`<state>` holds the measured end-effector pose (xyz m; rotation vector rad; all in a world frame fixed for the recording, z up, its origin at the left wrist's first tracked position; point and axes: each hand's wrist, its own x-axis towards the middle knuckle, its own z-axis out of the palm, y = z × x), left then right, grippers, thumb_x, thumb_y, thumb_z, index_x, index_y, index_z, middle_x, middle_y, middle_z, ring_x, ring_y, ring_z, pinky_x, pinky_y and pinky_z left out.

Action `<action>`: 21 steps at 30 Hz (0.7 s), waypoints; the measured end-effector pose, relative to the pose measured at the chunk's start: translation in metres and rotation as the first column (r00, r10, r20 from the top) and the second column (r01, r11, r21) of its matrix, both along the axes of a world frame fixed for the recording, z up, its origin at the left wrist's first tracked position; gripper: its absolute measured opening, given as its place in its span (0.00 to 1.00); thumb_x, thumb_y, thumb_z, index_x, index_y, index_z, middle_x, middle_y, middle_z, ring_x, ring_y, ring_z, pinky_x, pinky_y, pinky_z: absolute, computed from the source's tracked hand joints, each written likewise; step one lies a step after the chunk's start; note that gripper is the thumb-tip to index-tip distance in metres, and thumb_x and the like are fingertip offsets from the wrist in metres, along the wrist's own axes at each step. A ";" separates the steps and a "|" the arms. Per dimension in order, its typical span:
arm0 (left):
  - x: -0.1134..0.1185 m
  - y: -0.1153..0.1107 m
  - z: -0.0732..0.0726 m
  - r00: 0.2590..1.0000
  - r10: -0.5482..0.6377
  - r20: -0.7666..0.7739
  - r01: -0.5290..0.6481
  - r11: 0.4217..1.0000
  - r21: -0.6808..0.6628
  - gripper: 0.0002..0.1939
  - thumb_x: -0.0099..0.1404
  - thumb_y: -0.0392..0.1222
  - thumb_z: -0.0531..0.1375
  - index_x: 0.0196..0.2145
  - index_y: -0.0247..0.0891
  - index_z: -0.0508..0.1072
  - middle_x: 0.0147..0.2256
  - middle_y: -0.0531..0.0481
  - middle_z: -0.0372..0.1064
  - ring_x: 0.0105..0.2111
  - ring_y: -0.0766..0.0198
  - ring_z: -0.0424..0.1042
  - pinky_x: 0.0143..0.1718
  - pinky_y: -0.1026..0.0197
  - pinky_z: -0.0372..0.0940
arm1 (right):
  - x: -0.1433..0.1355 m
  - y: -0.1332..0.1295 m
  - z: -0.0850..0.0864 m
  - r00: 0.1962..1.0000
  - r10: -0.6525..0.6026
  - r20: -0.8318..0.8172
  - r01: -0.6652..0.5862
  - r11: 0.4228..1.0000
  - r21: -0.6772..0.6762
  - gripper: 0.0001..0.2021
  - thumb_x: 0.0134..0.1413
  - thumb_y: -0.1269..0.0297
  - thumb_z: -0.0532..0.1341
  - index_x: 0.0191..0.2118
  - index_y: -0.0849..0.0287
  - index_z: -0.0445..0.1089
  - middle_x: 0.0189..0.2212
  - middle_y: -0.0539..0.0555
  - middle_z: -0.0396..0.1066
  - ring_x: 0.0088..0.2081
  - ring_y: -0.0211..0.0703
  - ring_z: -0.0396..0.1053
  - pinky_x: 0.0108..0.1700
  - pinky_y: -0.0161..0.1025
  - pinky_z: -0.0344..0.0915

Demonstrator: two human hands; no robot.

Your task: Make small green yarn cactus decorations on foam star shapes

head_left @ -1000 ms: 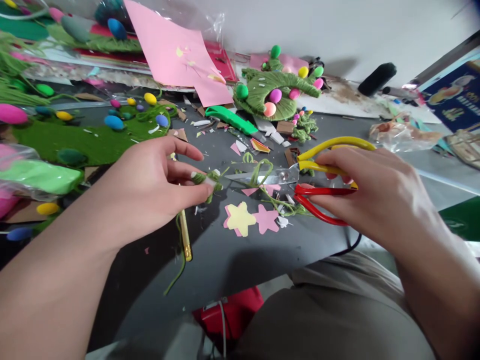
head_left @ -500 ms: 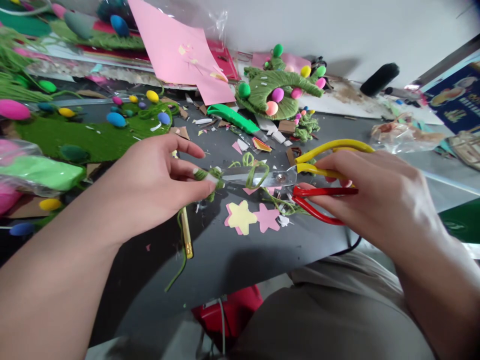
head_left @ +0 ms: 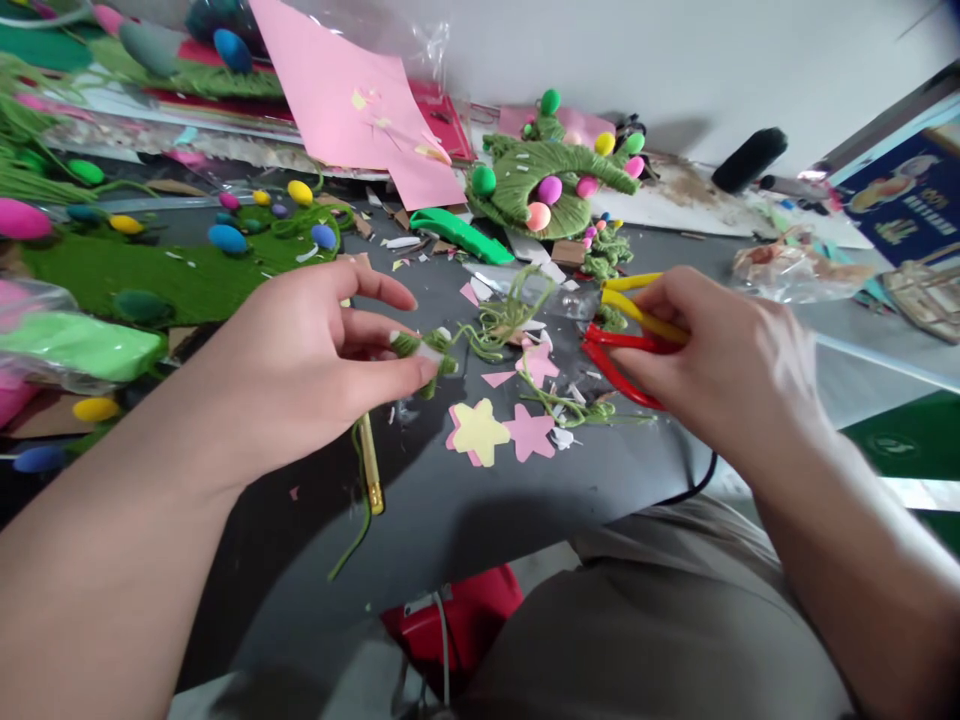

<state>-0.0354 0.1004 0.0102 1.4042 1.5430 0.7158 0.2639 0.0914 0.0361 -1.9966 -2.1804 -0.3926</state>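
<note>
Between thumb and fingers, my left hand (head_left: 322,370) pinches a small piece wrapped in green yarn (head_left: 426,358) with white parts. My right hand (head_left: 720,350) grips scissors (head_left: 626,300) with yellow and red handles, their blades pointing left and blurred. Loose green yarn (head_left: 502,318) lies beside the blades, apart from the wrapped piece. Below it on the grey table (head_left: 465,520) are a yellow paper star (head_left: 481,432) and pink paper stars (head_left: 532,434). A pencil (head_left: 370,465) and a green strand lie under my left hand.
A green cutter (head_left: 461,235) lies among paper scraps. Behind it stands a green yarn wreath (head_left: 517,180) with coloured balls. Pink paper (head_left: 360,100) is at the back, a green panel (head_left: 150,270) at left, and a plastic bag (head_left: 799,270) at right.
The scissors have moved away from the wrapped piece, up and slightly right. The yarn that looped over the blades now lies in a looser tangle. My left hand has barely moved.
</note>
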 end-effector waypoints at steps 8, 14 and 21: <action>0.002 -0.001 0.005 0.987 0.036 0.157 -0.035 0.999 -0.009 0.28 0.49 0.45 0.75 0.47 0.43 0.74 0.32 0.52 0.82 0.30 0.59 0.79 0.29 0.61 0.67 | 0.000 0.021 0.000 0.964 0.123 -0.237 -0.137 0.990 -0.042 0.16 0.49 0.58 0.67 0.45 0.54 0.71 0.35 0.53 0.77 0.34 0.48 0.72 0.36 0.43 0.62; 0.000 0.001 0.008 0.962 0.172 0.211 -0.170 0.985 -0.030 0.27 0.45 0.41 0.76 0.43 0.41 0.74 0.28 0.55 0.77 0.29 0.61 0.76 0.36 0.57 0.64 | 0.005 0.003 0.015 0.956 0.255 -0.141 -0.250 0.967 0.056 0.19 0.45 0.59 0.69 0.46 0.56 0.72 0.39 0.56 0.78 0.39 0.52 0.75 0.45 0.47 0.65; 0.001 0.004 0.006 0.968 0.167 0.186 -0.161 0.986 -0.046 0.28 0.44 0.41 0.76 0.43 0.40 0.73 0.26 0.56 0.74 0.28 0.62 0.73 0.36 0.58 0.62 | 0.004 -0.008 0.014 0.922 0.376 -0.092 -0.367 0.924 0.103 0.10 0.52 0.60 0.65 0.40 0.55 0.72 0.36 0.55 0.79 0.36 0.51 0.74 0.41 0.45 0.63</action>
